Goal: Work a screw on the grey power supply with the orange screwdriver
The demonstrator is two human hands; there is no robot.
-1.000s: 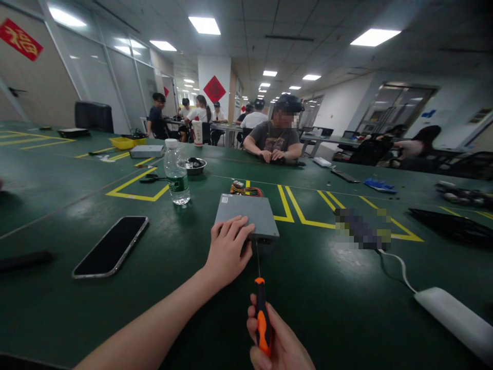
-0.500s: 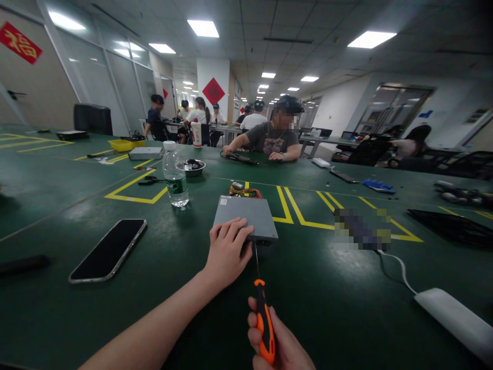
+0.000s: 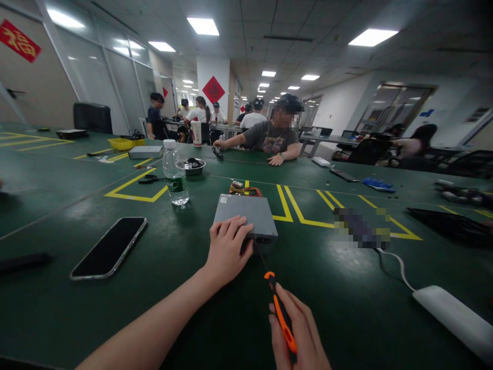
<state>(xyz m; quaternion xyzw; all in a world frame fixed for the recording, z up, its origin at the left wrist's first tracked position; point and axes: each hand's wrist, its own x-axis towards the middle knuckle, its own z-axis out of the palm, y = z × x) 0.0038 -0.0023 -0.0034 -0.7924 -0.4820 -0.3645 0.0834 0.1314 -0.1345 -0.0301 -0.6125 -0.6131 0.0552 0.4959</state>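
A flat grey metal box (image 3: 250, 211) lies on the green table (image 3: 346, 293) in front of me. My left hand (image 3: 227, 249) rests on its near left corner, fingers curled over the edge and pressing it down. My right hand (image 3: 300, 334) is closed round the orange and black handle of a screwdriver (image 3: 278, 306). The thin shaft slants up and to the left, with its tip at the box's near face beside my left fingers. A bundle of coloured wires (image 3: 245, 190) lies just behind the box.
A black phone (image 3: 110, 247) lies at left, a water bottle (image 3: 175, 173) beyond it. A white block with a cable (image 3: 452, 317) sits at right. Yellow tape lines (image 3: 300, 210) cross the table. A person (image 3: 274, 136) sits opposite, with one hand reaching to the side; others work further back.
My right hand has shifted right and tilted the screwdriver, so its handle now leans to the right. The person opposite has stretched one arm further out along the table.
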